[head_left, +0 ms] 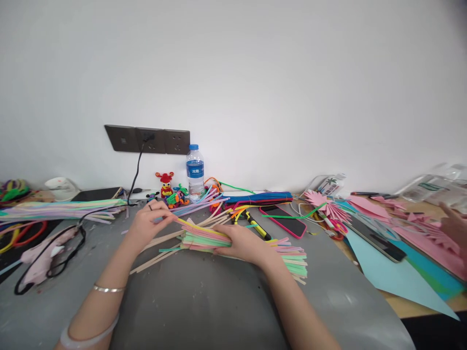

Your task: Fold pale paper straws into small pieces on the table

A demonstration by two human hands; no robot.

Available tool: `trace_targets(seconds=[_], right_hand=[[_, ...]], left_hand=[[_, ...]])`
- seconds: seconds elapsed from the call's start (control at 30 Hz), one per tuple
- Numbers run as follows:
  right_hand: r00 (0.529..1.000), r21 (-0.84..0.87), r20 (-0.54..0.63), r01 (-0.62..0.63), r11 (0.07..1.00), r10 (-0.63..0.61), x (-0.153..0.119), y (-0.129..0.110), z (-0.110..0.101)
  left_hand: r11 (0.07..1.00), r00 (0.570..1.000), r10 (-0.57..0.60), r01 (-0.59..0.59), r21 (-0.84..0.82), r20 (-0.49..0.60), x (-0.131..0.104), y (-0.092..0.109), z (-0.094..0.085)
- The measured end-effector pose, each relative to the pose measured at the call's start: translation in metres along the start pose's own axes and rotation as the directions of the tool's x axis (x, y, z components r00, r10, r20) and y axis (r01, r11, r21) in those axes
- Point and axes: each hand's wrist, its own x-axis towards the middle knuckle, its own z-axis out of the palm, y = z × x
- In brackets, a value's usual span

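White wall (233, 87) rises behind a grey-topped table (197, 311), where small supplies crowd the back edge, probably to leave working space near the person. Just in front of them lies a bundle of pastel stems (204, 239), placed crosswise within easy reach of both arms. The right hand (246, 243) is closed over its middle, fingers wrapped across the top, which seems to keep the many thin pieces from rolling apart while their far ends fan out beyond the wrist. The left hand (151, 226) has its grip closed in a fingertip pinch at the end of a yellow stem (204, 230) lying along the bundle's upper side; so light a hold suits one slender piece and leaves its neighbours alone.

Loose beige stems (155, 260) stick out at the bundle's left, under the raised left hand. Behind, a pink-edged phone (282, 221) lies flat beside a blue bundle (262, 197), and a water bottle (195, 170) stands upright near the wall, likely out of the elbows' way. A black cable (137, 167) hangs from the socket panel (146, 139) and loops near a pink glue gun (47, 255), apparently keeping it powered off to the side. At the far right, another person's hand (454, 226) is over pink paper (430, 243).
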Motion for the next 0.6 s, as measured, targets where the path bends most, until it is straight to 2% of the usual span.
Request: trace_targets(seconds=[0.1,0.23,0.33,0.5,0.6], right_hand=[[1.000,0.014,0.006,0.007,1.000,-0.007,0.000,0.001,-0.001],[0.999,0.019,0.027,-0.017,1.000,0.016,0.000,-0.001,-0.003],[1.000,0.041,0.019,-0.012,0.999,0.011,0.002,-0.001,-0.003],[0.975,0.074,-0.177,0.147,0.986,-0.132,0.004,0.001,0.001],[0.943,0.044,-0.224,0.263,0.964,-0.247,0.005,0.001,0.003]], left_hand=[[0.997,0.997,-0.059,0.061,-0.043,0.039,0.001,-0.002,-0.004],[0.977,0.959,-0.170,0.195,-0.093,0.225,0.001,-0.003,-0.004],[0.969,0.928,-0.195,0.232,-0.083,0.319,0.000,-0.002,-0.003],[0.961,0.899,-0.226,0.269,-0.066,0.376,0.000,0.003,0.000],[0.954,0.873,-0.230,0.290,-0.078,0.430,-0.001,0.009,0.002]])
